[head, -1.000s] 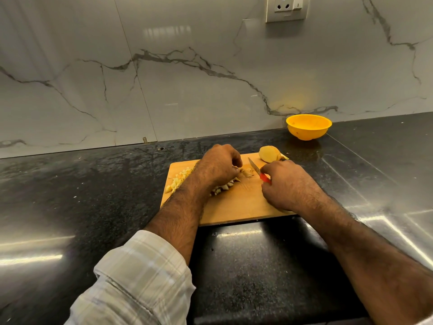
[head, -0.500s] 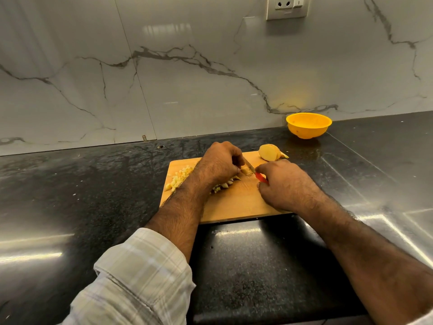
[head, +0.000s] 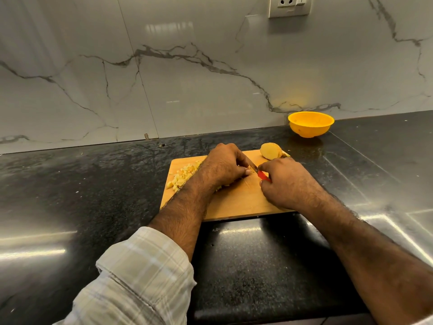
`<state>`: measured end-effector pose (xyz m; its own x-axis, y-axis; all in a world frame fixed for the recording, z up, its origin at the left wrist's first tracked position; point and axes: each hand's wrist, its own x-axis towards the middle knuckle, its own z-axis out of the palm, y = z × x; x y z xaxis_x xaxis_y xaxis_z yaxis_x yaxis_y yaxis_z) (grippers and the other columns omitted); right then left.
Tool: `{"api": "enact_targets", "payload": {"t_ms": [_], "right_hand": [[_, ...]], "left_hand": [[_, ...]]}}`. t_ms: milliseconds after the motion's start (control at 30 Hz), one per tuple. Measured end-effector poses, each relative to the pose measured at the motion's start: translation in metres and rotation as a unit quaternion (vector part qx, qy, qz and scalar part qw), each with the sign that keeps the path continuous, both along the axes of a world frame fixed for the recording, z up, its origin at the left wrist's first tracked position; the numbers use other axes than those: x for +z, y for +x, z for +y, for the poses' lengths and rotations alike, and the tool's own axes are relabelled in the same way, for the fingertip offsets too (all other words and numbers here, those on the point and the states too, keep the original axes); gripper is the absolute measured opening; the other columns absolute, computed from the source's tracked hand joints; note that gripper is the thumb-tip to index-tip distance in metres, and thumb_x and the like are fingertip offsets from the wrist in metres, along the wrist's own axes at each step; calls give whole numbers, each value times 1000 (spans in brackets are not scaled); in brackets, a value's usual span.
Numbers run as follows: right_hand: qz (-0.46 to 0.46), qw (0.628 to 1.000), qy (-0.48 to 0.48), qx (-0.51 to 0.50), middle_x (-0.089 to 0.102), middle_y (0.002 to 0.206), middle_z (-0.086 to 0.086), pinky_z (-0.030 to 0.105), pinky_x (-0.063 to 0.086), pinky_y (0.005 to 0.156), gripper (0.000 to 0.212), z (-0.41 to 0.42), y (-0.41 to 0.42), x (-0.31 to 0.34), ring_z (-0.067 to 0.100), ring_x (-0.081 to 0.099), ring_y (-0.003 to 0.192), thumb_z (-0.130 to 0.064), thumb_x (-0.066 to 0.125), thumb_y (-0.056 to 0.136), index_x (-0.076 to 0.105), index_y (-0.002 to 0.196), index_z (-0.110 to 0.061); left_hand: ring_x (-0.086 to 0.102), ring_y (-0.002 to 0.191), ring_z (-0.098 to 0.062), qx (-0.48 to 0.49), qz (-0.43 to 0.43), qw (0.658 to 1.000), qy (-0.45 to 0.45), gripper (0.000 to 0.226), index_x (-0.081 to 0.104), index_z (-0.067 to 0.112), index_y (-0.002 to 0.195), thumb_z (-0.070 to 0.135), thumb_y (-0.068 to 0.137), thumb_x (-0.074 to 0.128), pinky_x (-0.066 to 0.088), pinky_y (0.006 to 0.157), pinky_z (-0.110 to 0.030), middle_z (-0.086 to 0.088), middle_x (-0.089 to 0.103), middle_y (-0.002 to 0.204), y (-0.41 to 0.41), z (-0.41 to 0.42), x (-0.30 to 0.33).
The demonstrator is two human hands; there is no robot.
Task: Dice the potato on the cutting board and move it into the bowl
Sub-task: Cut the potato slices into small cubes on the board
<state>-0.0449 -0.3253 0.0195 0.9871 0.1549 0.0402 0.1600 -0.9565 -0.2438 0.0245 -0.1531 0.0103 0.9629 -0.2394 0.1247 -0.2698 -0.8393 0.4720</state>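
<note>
Between both hands (head: pixel 255 174) on the board (head: pixel 236 202), potato (head: pixel 251 171).

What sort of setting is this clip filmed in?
Most likely a home kitchen: a dark polished stone counter against a marble-look backsplash with a wall socket, and a wooden cutting board holding diced potato.

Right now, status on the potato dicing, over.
Right hand grips the knife; left hand holds potato at the blade. Diced pile and potato half on board. Bowl apart, path clear.
</note>
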Motion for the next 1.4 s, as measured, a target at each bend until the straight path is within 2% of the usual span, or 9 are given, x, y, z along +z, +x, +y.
{"api": "enact_targets", "payload": {"t_ms": [267,433,533,667,833,967,1167,1300,1400], "right_hand": [[-11,1000,13,5,67,128,1,32,54,91,50,-2,2,-1,18,60,109,-32,68,97,60,145,-23],[11,1000,2,6,59,101,-5,26,51,78,47,5,4,-2,15,55,93,-27,72,94,64,139,-21],[9,1000,-3,9,64,110,0,29,54,84,43,10,4,0,16,55,96,-24,73,93,64,135,-19],[14,1000,5,7,67,121,4,32,58,88,41,15,7,4,19,61,102,-22,72,94,63,133,-16],[-34,999,36,1,73,115,1,27,54,79,38,7,6,-2,16,62,93,-22,67,94,71,132,-18],[-60,998,29,12,71,126,2,33,57,91,46,4,-2,1,19,63,106,-25,64,97,63,143,-21],[-28,999,-18,31,69,121,2,33,57,90,43,8,-3,0,18,58,103,-27,64,96,67,138,-22],[-25,996,-72,50,56,97,-2,31,56,81,38,13,-5,1,17,54,92,-29,62,97,66,134,-22],[-16,997,-59,53,56,94,-4,32,58,84,38,15,-4,3,16,56,92,-28,67,95,67,132,-20]], "left_hand": [[66,98,-9,-7,-12,998,57,6,81,30,96,34,92,80,56,102,-46,11,77,97,-1,-6,2],[67,96,-11,-5,-10,998,67,12,83,25,101,32,91,80,59,98,-45,8,77,96,3,-7,3],[69,94,-11,0,-2,999,53,10,84,23,98,28,89,83,61,94,-43,7,78,95,5,-8,3],[69,94,-10,-3,-3,998,64,7,84,25,93,30,88,84,58,99,-47,10,78,92,4,-10,5],[69,94,-7,0,-11,999,38,19,83,26,103,37,87,85,58,100,-44,11,79,99,0,1,1],[68,94,-4,11,-6,1000,9,22,83,24,102,35,85,87,61,95,-37,10,79,101,2,9,1],[66,93,-7,4,-16,1000,26,14,84,25,100,33,89,83,61,93,-38,14,75,95,3,3,-3],[69,94,-9,2,-13,999,32,13,84,22,102,26,90,82,62,91,-37,7,78,100,6,-1,-4],[70,92,-10,6,-13,999,46,13,84,21,102,24,90,82,63,89,-37,5,78,99,8,-4,-4]]}}
